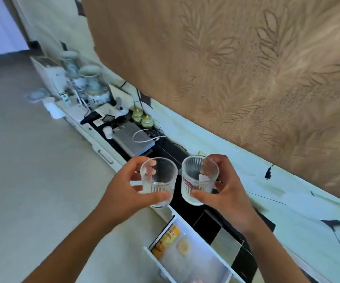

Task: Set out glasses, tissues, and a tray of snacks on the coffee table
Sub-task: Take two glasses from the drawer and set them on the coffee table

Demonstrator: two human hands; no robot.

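Two clear ribbed glasses are held side by side in the air above a low cabinet. My left hand (127, 187) grips the left glass (159, 181) around its side, thumb at the front. My right hand (224, 188) grips the right glass (198, 179), which carries a small red label. Both glasses stand upright and look empty. No tissues and no tray are in view, and the coffee table is not visible.
Below my hands a white drawer (187, 260) stands pulled out with a yellow packet (166, 241) inside. The long low cabinet (107, 154) carries a silver box (133, 138), cables, two small green jars (142, 118) and large ceramic vases (92, 84). Beige floor lies left; a patterned brown curtain (246, 68) hangs right.
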